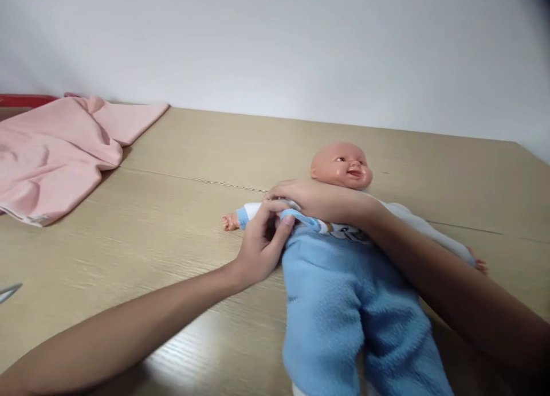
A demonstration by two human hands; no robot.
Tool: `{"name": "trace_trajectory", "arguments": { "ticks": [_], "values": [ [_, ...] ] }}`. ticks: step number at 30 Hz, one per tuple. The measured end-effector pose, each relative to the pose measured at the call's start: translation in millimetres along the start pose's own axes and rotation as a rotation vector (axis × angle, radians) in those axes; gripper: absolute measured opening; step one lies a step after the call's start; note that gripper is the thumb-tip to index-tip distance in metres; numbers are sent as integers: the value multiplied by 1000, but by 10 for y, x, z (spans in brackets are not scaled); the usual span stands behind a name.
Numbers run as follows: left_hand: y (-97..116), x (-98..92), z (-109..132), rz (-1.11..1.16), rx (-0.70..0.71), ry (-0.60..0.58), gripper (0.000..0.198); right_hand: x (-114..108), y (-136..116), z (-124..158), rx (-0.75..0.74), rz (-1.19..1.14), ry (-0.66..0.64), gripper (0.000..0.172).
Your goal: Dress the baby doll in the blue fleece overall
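A bald baby doll (341, 164) lies on its back on the table, arms spread. It wears a white shirt (404, 212) with blue trim and a printed front, and fluffy light-blue pants (326, 293). My left hand (266, 241) is closed at the doll's side, thumb and fingers pinching the shirt's blue hem just above the pants. My right hand (303, 198) reaches across the chest below the chin. Its fingers curl down onto the shirt beside my left hand, with the fingertips mostly hidden.
A pink cloth garment (60, 149) is spread over the left back of the wooden table (180, 155). Behind it shows a red edge (28, 101). A pointed metallic tip (9, 291) pokes in at the left edge. A pale wall (275, 46) stands behind the table.
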State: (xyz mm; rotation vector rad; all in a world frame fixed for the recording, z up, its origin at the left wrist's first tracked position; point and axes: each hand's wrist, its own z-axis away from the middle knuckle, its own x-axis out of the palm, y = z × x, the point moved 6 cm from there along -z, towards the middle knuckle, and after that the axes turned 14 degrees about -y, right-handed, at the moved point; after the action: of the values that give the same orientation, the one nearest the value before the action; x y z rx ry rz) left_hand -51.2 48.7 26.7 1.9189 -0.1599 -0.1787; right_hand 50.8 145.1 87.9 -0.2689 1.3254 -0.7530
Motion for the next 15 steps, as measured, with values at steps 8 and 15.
{"name": "trace_trajectory", "arguments": {
  "ticks": [8,15],
  "values": [
    [144,23,-2,-106,258,-131,10,33,48,48,166,154,118,20],
    [203,43,37,-215,463,-194,10,-107,-67,129,116,55,301,21]
  ]
}}
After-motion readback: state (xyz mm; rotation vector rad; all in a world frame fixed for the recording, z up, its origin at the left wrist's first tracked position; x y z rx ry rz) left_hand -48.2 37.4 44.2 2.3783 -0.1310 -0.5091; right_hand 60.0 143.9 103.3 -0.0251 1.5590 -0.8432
